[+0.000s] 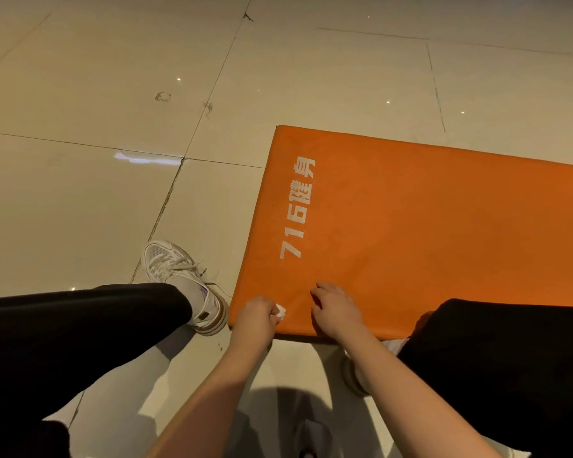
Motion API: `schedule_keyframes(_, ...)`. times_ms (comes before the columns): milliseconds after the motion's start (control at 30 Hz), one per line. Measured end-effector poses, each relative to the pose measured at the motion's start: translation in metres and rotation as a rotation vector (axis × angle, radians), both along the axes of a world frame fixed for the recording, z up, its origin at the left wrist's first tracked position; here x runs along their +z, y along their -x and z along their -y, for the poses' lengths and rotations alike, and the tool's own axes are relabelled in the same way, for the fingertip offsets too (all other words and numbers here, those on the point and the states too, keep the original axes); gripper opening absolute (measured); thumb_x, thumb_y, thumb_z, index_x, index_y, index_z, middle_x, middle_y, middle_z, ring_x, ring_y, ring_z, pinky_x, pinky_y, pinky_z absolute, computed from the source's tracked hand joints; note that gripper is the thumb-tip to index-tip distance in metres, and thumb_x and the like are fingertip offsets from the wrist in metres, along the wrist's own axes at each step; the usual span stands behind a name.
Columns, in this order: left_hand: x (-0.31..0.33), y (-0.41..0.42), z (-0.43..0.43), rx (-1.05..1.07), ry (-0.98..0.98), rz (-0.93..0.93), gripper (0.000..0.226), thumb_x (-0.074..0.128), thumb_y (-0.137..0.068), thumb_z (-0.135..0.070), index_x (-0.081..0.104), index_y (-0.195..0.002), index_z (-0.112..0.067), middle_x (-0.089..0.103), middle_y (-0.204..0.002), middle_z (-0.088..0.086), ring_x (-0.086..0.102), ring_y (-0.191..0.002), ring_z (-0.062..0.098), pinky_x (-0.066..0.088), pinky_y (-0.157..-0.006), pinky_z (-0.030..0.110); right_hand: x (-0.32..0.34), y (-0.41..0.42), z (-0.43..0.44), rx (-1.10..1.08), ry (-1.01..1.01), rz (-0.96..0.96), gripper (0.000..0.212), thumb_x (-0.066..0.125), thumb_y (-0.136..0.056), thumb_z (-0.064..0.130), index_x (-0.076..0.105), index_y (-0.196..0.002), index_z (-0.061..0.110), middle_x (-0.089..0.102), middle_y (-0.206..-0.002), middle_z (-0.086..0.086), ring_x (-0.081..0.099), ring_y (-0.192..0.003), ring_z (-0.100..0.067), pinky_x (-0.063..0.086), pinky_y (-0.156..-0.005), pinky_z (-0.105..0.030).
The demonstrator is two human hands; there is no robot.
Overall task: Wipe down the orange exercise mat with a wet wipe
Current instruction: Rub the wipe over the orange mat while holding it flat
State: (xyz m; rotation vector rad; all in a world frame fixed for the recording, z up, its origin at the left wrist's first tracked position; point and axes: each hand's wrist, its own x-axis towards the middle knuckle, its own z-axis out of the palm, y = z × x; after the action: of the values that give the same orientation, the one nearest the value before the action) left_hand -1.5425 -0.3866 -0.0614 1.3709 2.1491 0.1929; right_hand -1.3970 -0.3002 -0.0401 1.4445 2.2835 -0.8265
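Matt, faintly textured orange mat (427, 233) on glossy, smooth tiled floor (80, 200)

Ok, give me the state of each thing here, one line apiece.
mat: lying flat on the floor, printed side up.
wipe: bunched up, against the mat's near corner.
left hand: grips the wipe.
right hand: rests on the mat, fingers bent, holding nothing.
shoe: planted on the floor beside the mat.

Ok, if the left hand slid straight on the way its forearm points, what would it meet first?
The left hand, gripping the wipe, would cross bare mat, then the white lettering: flat print, nothing raised. The right hand rests beside that line, probably clear. The way looks free.
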Motion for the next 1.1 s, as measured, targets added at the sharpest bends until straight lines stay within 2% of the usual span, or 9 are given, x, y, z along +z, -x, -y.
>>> schedule_keyframes(100, 0.004, -0.001, -0.005, 0.004, 0.000, 0.018, 0.021, 0.055, -0.098, -0.028, 0.068, -0.106, -0.013, 0.059, -0.110, 0.002, 0.056, -0.100, 0.017, 0.036, -0.078, 0.024, 0.007, -0.007, 0.004, -0.017, -0.013, 0.014, 0.045, 0.041, -0.099, 0.026, 0.040, -0.143, 0.020, 0.031, -0.154, 0.000, 0.027, -0.140, -0.021, 0.023, -0.113, -0.035)
schedule_keyframes(233, 0.008, 0.004, -0.007, 0.033, -0.014, -0.070, 0.017, 0.049, -0.101, -0.023, 0.063, -0.104, -0.013, 0.058, -0.112, 0.004, 0.055, -0.097, 0.018, 0.039, -0.079, 0.025, 0.016, -0.020, 0.006, -0.060, 0.001, 0.031, 0.044, 0.040, -0.100, 0.029, 0.040, -0.143, 0.019, 0.031, -0.153, 0.000, 0.028, -0.139, -0.021, 0.024, -0.113, -0.034)
schedule_keyframes(367, 0.020, -0.021, -0.022, -0.089, -0.009, 0.041, 0.024, 0.054, -0.099, -0.032, 0.064, -0.113, -0.016, 0.057, -0.115, 0.002, 0.057, -0.105, 0.019, 0.044, -0.094, 0.029, 0.024, -0.023, 0.012, -0.095, -0.013, 0.051, 0.043, 0.040, -0.100, 0.029, 0.041, -0.142, 0.019, 0.034, -0.152, -0.001, 0.030, -0.138, -0.022, 0.025, -0.114, -0.035)
schedule_keyframes(433, 0.024, -0.025, -0.028, -0.084, -0.019, 0.050, 0.024, 0.054, -0.099, -0.031, 0.064, -0.113, -0.016, 0.057, -0.115, 0.002, 0.058, -0.104, 0.019, 0.046, -0.096, 0.031, 0.028, -0.023, 0.013, -0.100, -0.011, 0.058, 0.043, 0.041, -0.100, 0.030, 0.042, -0.141, 0.019, 0.036, -0.150, -0.001, 0.032, -0.137, -0.022, 0.026, -0.113, -0.036)
schedule_keyframes(633, 0.014, -0.020, -0.031, 0.005, -0.018, -0.052, 0.015, 0.050, -0.100, -0.025, 0.061, -0.106, -0.016, 0.058, -0.112, 0.005, 0.057, -0.099, 0.019, 0.048, -0.092, 0.033, 0.017, -0.028, 0.009, -0.187, -0.036, 0.021, 0.046, 0.043, -0.099, 0.029, 0.037, -0.143, 0.017, 0.036, -0.150, -0.002, 0.033, -0.135, -0.022, 0.029, -0.111, -0.036)
schedule_keyframes(833, 0.006, -0.043, -0.048, -0.146, -0.003, 0.018, 0.025, 0.050, -0.101, -0.025, 0.063, -0.119, -0.013, 0.057, -0.121, 0.005, 0.056, -0.108, 0.021, 0.044, -0.093, 0.029, -0.001, -0.032, 0.004, -0.171, -0.076, 0.057, 0.052, 0.041, -0.098, 0.035, 0.031, -0.147, 0.020, 0.025, -0.156, -0.001, 0.024, -0.141, -0.020, 0.020, -0.113, -0.037)
schedule_keyframes(1000, -0.009, -0.023, -0.055, -0.032, -0.079, -0.085, 0.020, 0.050, -0.100, -0.022, 0.065, -0.109, -0.012, 0.060, -0.115, 0.007, 0.057, -0.102, 0.021, 0.044, -0.086, 0.030, -0.006, -0.046, -0.013, -0.202, -0.094, 0.058, 0.051, 0.038, -0.100, 0.036, 0.031, -0.147, 0.018, 0.022, -0.157, -0.001, 0.019, -0.143, -0.020, 0.015, -0.116, -0.038)
schedule_keyframes(1100, -0.014, -0.032, -0.061, -0.050, -0.091, 0.022, 0.018, 0.057, -0.097, -0.021, 0.068, -0.106, -0.010, 0.061, -0.113, 0.006, 0.057, -0.101, 0.021, 0.042, -0.084, 0.028, -0.010, -0.056, -0.019, -0.217, -0.093, 0.058, 0.052, 0.038, -0.100, 0.037, 0.032, -0.147, 0.016, 0.022, -0.157, -0.002, 0.020, -0.143, -0.020, 0.018, -0.115, -0.036)
